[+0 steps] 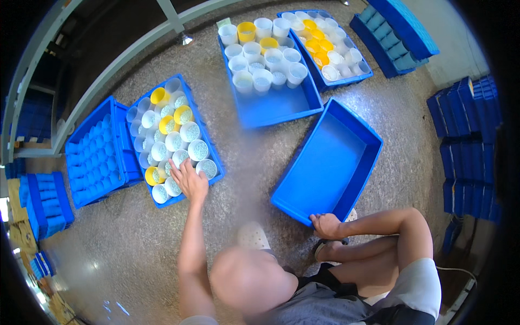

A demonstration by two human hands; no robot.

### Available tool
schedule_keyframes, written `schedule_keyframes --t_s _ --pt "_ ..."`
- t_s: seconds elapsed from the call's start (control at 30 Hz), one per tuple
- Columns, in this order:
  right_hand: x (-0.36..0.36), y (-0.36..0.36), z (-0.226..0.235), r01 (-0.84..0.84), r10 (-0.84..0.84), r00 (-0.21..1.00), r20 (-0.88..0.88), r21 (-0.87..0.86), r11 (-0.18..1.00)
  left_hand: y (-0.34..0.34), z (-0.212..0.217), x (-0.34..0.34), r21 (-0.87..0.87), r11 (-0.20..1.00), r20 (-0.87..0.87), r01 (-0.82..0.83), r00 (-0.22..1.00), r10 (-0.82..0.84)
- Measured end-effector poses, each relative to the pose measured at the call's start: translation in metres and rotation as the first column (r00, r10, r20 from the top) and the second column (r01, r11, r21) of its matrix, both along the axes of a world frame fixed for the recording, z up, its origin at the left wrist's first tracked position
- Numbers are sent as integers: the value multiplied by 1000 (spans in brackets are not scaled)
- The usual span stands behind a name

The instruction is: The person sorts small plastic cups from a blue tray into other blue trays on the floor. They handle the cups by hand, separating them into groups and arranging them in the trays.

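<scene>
My left hand (190, 181) reaches over the blue crate on the left (218, 180), its fingers stretched out and spread at the rims of the cups near its front end. One white plastic cup (180, 156) is right at the fingertips; whether they press on it I cannot tell. White and yellow cups stand in rows there, many holding pale blue-green pellets, such as the white cup (197, 149). My right hand (327, 225) is closed round the near corner rim of an empty blue crate (319, 173), which rests tilted across the floor in front of me.
A partly filled crate of cups (281, 116) stands ahead, with another crate of white and yellow cups (346, 82) behind it. Blue crates with blue cups (122, 157) stand at the far left. More blue crates (460, 146) are stacked along the right. My shoe (253, 236) is on the floor.
</scene>
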State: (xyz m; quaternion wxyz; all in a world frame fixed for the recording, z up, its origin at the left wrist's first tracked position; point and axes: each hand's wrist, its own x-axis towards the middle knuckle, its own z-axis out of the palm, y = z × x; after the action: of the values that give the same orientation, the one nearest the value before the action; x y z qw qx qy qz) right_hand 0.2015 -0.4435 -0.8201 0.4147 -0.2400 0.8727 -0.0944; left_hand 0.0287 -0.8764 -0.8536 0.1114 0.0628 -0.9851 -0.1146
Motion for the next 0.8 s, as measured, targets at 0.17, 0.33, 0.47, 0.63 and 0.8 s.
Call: schedule_keyframes --t_s 0.17,0.33,0.47,0.63,0.8 --pt "37 -28 -1 -197 182 949 256 34 980 -12 4 17 39 999 35 30 999 -32" --pt "40 -38 -4 -324 325 924 203 -41 945 -25 16 61 75 990 51 116 991 -120" --pt "41 -41 -11 -381 384 892 239 -62 923 -40 20 105 90 977 93 195 975 -203" --pt "41 -40 -14 -491 496 855 153 -69 868 -55 28 148 98 958 179 269 942 -283" --pt "37 -36 -16 -461 471 863 181 -100 882 -60 30 172 106 946 245 305 914 -323"
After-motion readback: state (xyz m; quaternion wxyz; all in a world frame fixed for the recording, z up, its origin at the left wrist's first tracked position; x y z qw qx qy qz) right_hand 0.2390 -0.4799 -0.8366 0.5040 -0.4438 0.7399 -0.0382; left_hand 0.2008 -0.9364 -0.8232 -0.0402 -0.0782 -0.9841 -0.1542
